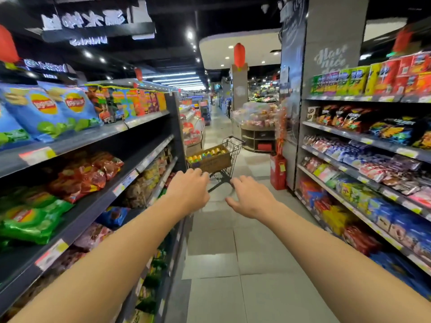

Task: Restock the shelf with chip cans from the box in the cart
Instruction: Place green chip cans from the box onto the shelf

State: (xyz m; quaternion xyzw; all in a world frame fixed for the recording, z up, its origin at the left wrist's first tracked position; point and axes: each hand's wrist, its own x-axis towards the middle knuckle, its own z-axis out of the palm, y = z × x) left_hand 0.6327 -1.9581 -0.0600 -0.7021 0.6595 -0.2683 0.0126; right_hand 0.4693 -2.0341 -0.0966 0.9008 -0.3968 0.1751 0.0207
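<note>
A wire shopping cart [233, 148] stands down the aisle, some way ahead of me. In it sits a brown cardboard box [213, 162] filled with several chip cans [210, 153], their yellow, green and gold lids showing. Both my arms reach forward toward the cart. My left hand [190, 190] is loosely curled and holds nothing. My right hand [250, 198] is spread, fingers apart, also with nothing in it. Neither hand touches the cart. The left shelf unit [130, 150] carries chip bags on several levels.
Shelving lines both sides of the aisle: chip bags on the left, snack packs on the right shelf [363, 164]. A red box [278, 171] stands on the floor by a grey pillar [331, 54]. A round display stand [257, 136] sits beyond the cart. Tiled floor [233, 264] runs between.
</note>
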